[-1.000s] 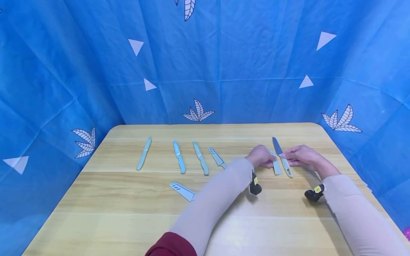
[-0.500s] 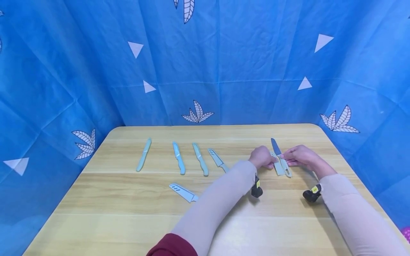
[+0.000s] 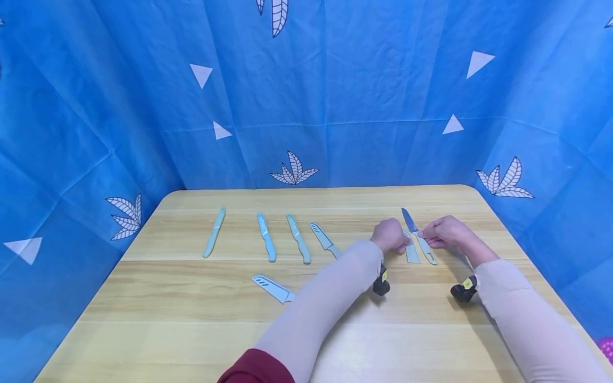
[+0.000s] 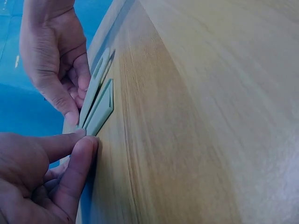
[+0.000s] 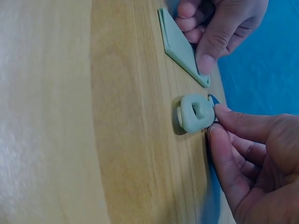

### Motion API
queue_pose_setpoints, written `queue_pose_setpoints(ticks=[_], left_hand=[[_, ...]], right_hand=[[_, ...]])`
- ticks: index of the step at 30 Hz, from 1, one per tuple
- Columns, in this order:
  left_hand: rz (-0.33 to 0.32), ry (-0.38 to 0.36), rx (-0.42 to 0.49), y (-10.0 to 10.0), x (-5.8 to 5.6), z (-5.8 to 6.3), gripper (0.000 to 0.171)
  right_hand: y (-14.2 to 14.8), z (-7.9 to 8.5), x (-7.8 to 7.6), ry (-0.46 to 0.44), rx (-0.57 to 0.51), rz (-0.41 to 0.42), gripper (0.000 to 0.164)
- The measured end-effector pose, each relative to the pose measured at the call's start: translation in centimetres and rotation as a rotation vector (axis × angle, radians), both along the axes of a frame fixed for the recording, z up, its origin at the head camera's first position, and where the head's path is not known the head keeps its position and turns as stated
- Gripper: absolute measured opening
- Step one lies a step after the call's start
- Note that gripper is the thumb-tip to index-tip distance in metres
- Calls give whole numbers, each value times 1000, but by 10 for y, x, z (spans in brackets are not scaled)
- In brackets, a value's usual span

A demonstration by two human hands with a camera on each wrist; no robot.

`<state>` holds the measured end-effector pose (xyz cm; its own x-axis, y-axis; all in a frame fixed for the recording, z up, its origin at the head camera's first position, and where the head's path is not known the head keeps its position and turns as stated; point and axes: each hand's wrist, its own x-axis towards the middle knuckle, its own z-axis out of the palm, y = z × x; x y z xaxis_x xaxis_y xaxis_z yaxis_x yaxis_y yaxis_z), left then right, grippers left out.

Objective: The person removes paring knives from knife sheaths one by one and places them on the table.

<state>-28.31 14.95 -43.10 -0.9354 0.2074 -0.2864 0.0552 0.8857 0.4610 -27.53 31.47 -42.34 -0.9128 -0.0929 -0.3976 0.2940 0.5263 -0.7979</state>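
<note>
My left hand pinches a pale green blade sheath between thumb and forefinger at its far end. Just right of it, a small knife with a dark bare blade and a pale green handle points away and slightly left. My right hand pinches this knife where blade meets handle. In the right wrist view, the handle's slotted butt faces the camera, and the sheath leans on edge beside it. Handle and sheath form a narrow V in the left wrist view.
Several sheathed knives lie left on the wooden table: a green one, a blue one, another green one. Two broader ones, one green and one light blue, are partly covered by the left sleeve. Blue curtain surrounds the table.
The knife has turned a little, its tip shifting left and its blade looking narrower. Handle and sheath drew together, then parted slightly at the near end. Both hands keep their grip.
</note>
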Motion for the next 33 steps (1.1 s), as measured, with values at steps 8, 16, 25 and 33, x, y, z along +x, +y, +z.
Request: queue_pose_setpoints(ticks=[8,16,25,33], left_hand=[[43,-17,53,0,1,-1,32],[15,-13,94,-5,2,0,31],[-132,24,57,-19,0,7,40],[-193,18,34,-33,-4,7,43]], right_hand=[[-1,0,1,-1,1,-17,30],[-2,1,3,-7,-10,-36,30],[1,6,6,-10,-8,-26,35],[1,4,8,-11,34,-11,32]])
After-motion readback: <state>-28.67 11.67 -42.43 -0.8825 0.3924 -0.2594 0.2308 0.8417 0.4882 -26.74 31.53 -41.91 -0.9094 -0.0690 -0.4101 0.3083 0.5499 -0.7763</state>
